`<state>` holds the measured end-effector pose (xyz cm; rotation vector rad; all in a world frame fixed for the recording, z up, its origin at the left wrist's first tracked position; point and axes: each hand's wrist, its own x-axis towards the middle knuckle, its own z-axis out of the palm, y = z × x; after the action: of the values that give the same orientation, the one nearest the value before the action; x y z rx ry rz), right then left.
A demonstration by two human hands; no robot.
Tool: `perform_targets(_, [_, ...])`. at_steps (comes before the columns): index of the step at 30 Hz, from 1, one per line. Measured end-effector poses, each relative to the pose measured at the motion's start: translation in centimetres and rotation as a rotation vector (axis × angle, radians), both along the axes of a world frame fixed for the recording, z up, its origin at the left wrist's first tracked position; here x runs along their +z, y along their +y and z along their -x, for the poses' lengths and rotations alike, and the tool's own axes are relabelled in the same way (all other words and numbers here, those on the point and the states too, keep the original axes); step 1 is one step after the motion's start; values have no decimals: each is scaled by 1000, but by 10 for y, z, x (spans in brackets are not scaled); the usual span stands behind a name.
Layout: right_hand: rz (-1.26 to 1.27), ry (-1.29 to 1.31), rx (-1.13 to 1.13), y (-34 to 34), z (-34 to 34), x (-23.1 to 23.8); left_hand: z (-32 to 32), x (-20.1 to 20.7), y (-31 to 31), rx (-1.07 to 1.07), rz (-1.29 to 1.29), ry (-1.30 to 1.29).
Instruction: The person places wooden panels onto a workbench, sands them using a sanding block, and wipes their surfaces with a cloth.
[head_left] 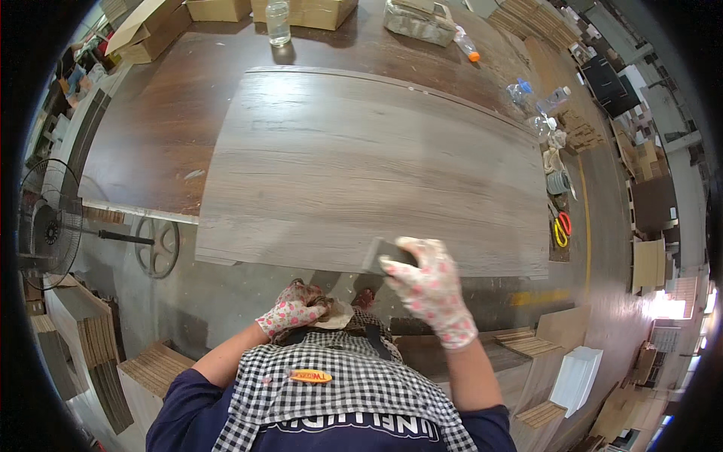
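Note:
A wood-grain board [376,166] in grey-brown lies flat on the dark brown table, its near edge toward me. My right hand [433,290], in a white glove with pink spots, is closed around a dark grey rectangular block [385,255] at that near edge, right of the middle. Whether the block touches the board I cannot tell. Close to my waist is my left hand [292,309], gloved the same way, with its fingers closed on a crumpled off-white cloth [337,315]. Part of the cloth is hidden by the hand.
Cardboard boxes [154,34] and a clear bottle [278,22] stand at the table's far side. Along the right edge are plastic bottles [520,92], a roll of grey tape [557,182] and scissors [562,227] with red and yellow handles. A standing fan [51,226] is at left; stacked panels [162,369] stand behind me.

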<state>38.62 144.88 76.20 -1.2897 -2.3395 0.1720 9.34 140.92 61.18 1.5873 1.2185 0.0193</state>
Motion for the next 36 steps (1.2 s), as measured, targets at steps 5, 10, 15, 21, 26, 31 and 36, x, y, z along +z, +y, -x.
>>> perform_targets(5, [14,-103,-218,-26,-120,27,-30,5,6,-110,-133,75])
perform_targets(10, [-12,59,10,0,-55,3,-61,7,3,-62,-161,-20])
perform_targets(15, [-23,60,60,1,-84,-6,-77,12,3,-94,-144,-16])
perform_targets(21, [-27,-89,-230,-25,-212,33,-93,25,6,3,98,95])
perform_targets(26, [-5,-44,17,-10,-157,7,-128,36,12,-140,-91,7])
perform_targets(31, [-52,-48,-171,-25,-247,25,-145,49,15,-84,-23,34])
perform_targets(36, [47,-70,-158,-30,-284,12,-157,43,11,-20,121,-8])
